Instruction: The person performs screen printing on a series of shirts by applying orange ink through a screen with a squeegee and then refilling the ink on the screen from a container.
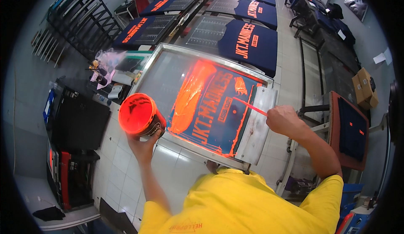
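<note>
My left hand [142, 146] is closed around the lower side of a tub of bright orange-red ink [156, 122], left of a screen printing frame [201, 151]. The tub's open mouth faces me, with ink coating its inner wall. In my right fist is a thin ink-coated stick or spatula [256, 109], its tip over the screen mesh. A thick band of orange ink [189, 97] lies across the mesh, left of the lettering. A smaller ink patch [240, 86] sits near the far right. Beside my right hand, a pale metal bar [255, 133] spans the frame's right side.
Beyond the frame, rows of boards hold navy shirts [263, 47] with orange print. Left stand a cluttered stand [111, 72] and a black metal rack [90, 13]. Right are a padded platen with dark fabric [352, 129] and cardboard boxes [364, 89]. White tiles [120, 166] cover the floor.
</note>
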Action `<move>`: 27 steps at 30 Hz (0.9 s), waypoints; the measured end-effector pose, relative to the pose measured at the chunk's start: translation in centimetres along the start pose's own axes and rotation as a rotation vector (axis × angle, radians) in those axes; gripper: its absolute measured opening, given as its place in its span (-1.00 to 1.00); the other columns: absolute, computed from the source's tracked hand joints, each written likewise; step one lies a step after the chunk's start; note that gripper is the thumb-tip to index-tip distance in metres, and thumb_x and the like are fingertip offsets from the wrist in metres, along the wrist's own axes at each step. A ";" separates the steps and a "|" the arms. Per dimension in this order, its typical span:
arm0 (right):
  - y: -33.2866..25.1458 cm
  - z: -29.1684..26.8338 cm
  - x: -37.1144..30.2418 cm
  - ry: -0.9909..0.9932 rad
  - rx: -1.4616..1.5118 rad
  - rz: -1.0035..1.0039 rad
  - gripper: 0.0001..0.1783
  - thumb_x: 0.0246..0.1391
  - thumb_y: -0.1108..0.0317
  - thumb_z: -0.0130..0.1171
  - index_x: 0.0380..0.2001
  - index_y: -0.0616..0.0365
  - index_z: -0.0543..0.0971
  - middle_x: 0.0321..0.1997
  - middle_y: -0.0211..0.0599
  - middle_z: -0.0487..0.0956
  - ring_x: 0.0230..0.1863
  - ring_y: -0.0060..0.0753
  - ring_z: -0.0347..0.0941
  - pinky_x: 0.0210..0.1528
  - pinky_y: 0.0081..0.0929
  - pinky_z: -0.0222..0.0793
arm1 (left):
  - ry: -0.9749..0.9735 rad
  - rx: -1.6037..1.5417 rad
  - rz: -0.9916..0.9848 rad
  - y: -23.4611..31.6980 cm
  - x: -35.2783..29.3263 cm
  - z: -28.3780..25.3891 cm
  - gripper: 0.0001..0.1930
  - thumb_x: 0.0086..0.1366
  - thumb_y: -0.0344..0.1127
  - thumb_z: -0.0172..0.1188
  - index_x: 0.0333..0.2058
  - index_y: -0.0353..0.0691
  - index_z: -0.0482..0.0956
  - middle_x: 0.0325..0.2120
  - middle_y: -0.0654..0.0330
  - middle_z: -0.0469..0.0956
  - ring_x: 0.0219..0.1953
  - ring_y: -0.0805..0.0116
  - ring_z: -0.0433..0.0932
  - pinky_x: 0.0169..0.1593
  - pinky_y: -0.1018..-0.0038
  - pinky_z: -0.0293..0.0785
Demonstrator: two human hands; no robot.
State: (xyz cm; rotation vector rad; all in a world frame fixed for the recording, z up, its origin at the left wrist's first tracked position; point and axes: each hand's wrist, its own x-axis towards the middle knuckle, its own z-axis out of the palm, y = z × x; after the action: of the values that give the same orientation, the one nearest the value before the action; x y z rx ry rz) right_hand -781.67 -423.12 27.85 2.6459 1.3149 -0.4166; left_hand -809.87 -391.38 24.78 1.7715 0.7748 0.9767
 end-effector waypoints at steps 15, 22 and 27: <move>3.4 6.9 13.0 -0.524 0.230 -0.285 -0.42 0.01 -0.19 0.11 -0.77 0.06 0.65 -0.67 -0.37 0.55 -0.50 -0.33 0.47 -0.35 -0.35 0.37 | 0.019 0.056 -0.024 -0.2 -2.3 -0.6 -0.14 -0.20 -0.48 0.52 0.12 -0.31 0.27 0.00 0.07 0.44 0.02 0.26 0.49 0.14 0.34 0.39; 1.8 5.4 14.8 -0.438 -0.001 -0.127 -0.50 -0.12 -0.20 0.23 -0.76 0.00 0.67 -0.50 -0.41 0.64 -0.27 -0.26 0.58 -0.19 -0.19 0.43 | 0.063 0.056 -0.046 -0.1 -3.8 -1.7 -0.17 -0.19 -0.47 0.52 0.11 -0.31 0.29 -0.01 0.09 0.46 0.01 0.28 0.50 0.13 0.35 0.40; 1.1 1.8 14.2 -0.458 -0.061 -0.155 -0.48 -0.08 -0.18 0.17 -0.74 0.03 0.67 -0.54 -0.43 0.63 -0.29 -0.28 0.56 -0.23 -0.23 0.43 | 0.108 0.057 0.007 -0.8 -4.5 -2.0 -0.17 -0.20 -0.45 0.54 0.09 -0.31 0.31 -0.04 0.10 0.48 -0.02 0.29 0.52 0.09 0.37 0.42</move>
State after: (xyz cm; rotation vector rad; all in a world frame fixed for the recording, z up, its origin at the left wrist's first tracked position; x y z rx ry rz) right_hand -772.98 -413.51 21.74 2.2182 1.3487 -0.9219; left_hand -813.86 -393.94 23.28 1.7825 0.8719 1.0712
